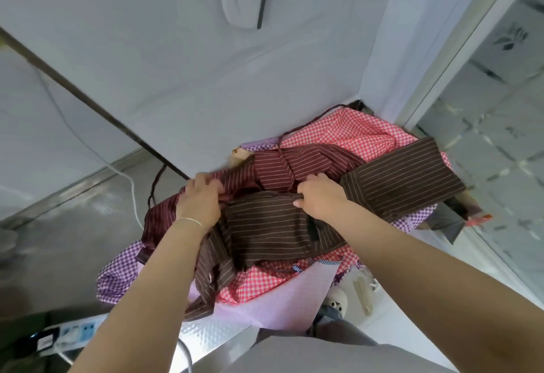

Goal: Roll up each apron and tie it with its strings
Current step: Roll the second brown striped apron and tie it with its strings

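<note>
A heap of aprons lies on a small surface in front of me. On top is a brown striped apron (273, 225). My right hand (319, 196) grips its upper edge, fingers curled over the fold. My left hand (201, 199) presses down at its left end, where it meets a maroon striped apron (282, 166) whose dark string (287, 154) crosses it. Under these lie a red checked apron (353, 137) and a purple checked apron (117, 278). A second brown striped piece (403, 178) spreads out to the right.
A white wall (206, 78) rises right behind the heap. A white cable (134, 196) hangs down on the left above a grey floor. A power strip (70, 334) sits at lower left. A glass partition (485, 137) stands on the right.
</note>
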### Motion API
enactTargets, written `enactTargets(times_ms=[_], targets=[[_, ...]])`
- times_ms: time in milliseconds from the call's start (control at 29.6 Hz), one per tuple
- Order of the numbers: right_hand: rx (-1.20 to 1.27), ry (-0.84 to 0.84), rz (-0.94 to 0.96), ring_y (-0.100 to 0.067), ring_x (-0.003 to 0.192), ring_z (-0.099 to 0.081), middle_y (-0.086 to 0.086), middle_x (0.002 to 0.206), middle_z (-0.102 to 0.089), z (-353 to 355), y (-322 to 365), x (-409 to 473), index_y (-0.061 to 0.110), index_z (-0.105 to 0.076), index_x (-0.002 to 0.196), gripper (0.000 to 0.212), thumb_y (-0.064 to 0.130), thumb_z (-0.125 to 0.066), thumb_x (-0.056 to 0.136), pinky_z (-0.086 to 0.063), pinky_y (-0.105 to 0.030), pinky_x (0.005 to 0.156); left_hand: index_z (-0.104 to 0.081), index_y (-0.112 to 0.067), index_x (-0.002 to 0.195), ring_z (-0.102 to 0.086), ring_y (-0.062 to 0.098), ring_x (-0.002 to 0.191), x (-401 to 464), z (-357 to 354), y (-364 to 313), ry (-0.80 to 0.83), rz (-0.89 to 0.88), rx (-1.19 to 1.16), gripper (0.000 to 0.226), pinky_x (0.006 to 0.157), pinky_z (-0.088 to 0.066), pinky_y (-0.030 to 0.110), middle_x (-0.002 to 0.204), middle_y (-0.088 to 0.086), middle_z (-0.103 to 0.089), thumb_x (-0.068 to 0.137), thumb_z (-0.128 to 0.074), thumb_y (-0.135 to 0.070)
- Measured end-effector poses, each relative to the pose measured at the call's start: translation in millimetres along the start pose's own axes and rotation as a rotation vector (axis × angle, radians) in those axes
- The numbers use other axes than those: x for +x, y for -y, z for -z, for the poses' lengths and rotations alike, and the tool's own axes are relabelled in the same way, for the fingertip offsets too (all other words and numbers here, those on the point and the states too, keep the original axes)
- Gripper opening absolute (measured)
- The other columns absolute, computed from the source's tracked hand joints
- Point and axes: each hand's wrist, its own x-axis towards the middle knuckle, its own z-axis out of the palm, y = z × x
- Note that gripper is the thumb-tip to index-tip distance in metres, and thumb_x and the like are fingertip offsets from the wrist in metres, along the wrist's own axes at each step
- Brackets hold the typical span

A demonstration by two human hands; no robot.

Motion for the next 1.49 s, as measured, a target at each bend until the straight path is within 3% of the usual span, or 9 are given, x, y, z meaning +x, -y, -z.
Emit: enactTargets(times_ms=[101, 237, 304, 439, 541, 777, 1048, 1352, 1487], targets=[[-0.072, -0.077, 0.173, -0.021, 0.111, -0.049, 0.000, 0.113, -0.060, 0.8, 6.4, -1.5, 0.020, -0.065, 0.110, 0.035, 0.046, -0.048, 0.094, -0.033, -0.039, 0.106, -0.060, -0.013, 0.098, -0.059, 0.026, 0.097, -12.0, 20.4, -13.5, -0.073, 0.140, -0.313, 0.012, 0.077, -0.044, 0.033, 0.106, 0.005, -0.063, 0.094, -0.054, -0.023], [0.139, 0.117, 0.136, -0.022, 0.099, -0.060, 0.001, 0.106, -0.064, 1.9, 13.8, -0.7, 0.017, -0.064, 0.113, 0.045, 0.055, -0.055, 0.090, -0.048, -0.034, 0.084, -0.067, -0.010, 0.111, -0.069, 0.015, 0.094, -58.9, -4.2, -66.9, 1.047, 0.029, -0.709, 0.045, 0.090, -0.053, 0.032, 0.105, 0.002, -0.073, 0.097, -0.048, -0.048], [0.249, 0.144, 0.123, -0.024, 0.109, -0.059, -0.002, 0.121, -0.062, 4.6, 16.7, 0.4, 0.015, -0.061, 0.125, 0.050, 0.051, -0.056, 0.091, -0.049, -0.038, 0.089, -0.060, -0.008, 0.125, -0.064, 0.017, 0.108, -75.6, -43.9, -80.3, 1.176, 0.027, -0.827, 0.060, 0.099, -0.049, 0.036, 0.121, 0.003, -0.067, 0.092, -0.047, -0.056], [0.717, 0.124, 0.070, -0.020, 0.087, -0.064, -0.007, 0.097, -0.069, 24.5, 8.1, -2.5, 0.006, -0.068, 0.100, 0.034, 0.038, -0.060, 0.093, -0.047, -0.030, 0.074, -0.048, -0.010, 0.134, -0.053, 0.020, 0.123, -88.1, -77.0, -88.8, 0.923, 0.340, -1.659, 0.081, 0.101, -0.044, 0.036, 0.136, 0.006, -0.056, 0.071, -0.065, -0.059], [0.935, 0.094, 0.012, -0.016, 0.092, -0.062, -0.001, 0.102, -0.069, 43.3, 0.9, -11.0, 0.011, -0.069, 0.103, 0.028, 0.036, -0.059, 0.094, -0.046, -0.031, 0.085, -0.038, -0.015, 0.141, -0.044, 0.022, 0.130, -84.4, -76.5, -93.1, 0.726, 0.452, -2.060, 0.120, 0.098, -0.041, 0.034, 0.144, 0.006, -0.047, 0.042, -0.087, -0.061], [1.211, -0.001, -0.207, -0.025, 0.088, -0.068, -0.004, 0.089, -0.073, 83.5, -4.0, -29.6, 0.014, -0.072, 0.095, 0.021, 0.032, -0.064, 0.087, -0.052, -0.034, 0.081, -0.069, -0.010, 0.116, -0.063, 0.033, 0.105, -87.6, -2.4, -117.5, 0.612, 0.439, -2.341, 0.046, 0.093, -0.047, 0.044, 0.119, 0.015, -0.067, 0.094, -0.050, -0.045], [1.498, -0.136, -0.416, -0.025, 0.082, -0.064, -0.009, 0.090, -0.067, 121.3, -27.0, -65.4, 0.016, -0.065, 0.093, 0.015, 0.029, -0.063, 0.086, -0.050, -0.031, 0.069, -0.066, -0.010, 0.114, -0.061, 0.029, 0.111, -79.4, 73.6, -145.1, 0.385, 0.602, -2.217, 0.038, 0.103, -0.043, 0.044, 0.116, 0.011, -0.068, 0.099, -0.043, -0.036], [1.756, -0.533, -0.246, -0.020, 0.092, -0.065, 0.000, 0.083, -0.071, 188.3, -46.5, -153.8, 0.017, -0.065, 0.078, 0.022, 0.031, -0.056, 0.093, -0.048, -0.039, 0.096, -0.064, -0.013, 0.082, -0.065, 0.008, 0.057, -81.4, 202.0, -166.3, -0.194, -0.072, -1.575, 0.023, 0.050, -0.051, 0.022, 0.072, 0.001, -0.068, 0.096, -0.057, -0.030], [1.617, -0.666, 0.017, -0.018, 0.113, -0.062, 0.003, 0.114, -0.070, 206.6, -42.6, -191.3, 0.018, -0.068, 0.113, 0.058, 0.063, -0.067, 0.076, -0.044, -0.044, 0.104, -0.069, -0.015, 0.096, -0.070, 0.012, 0.080, -88.7, 236.8, -171.2, -0.321, -0.340, -1.513, 0.026, 0.067, -0.053, 0.025, 0.090, 0.002, -0.074, 0.101, -0.048, -0.031]])
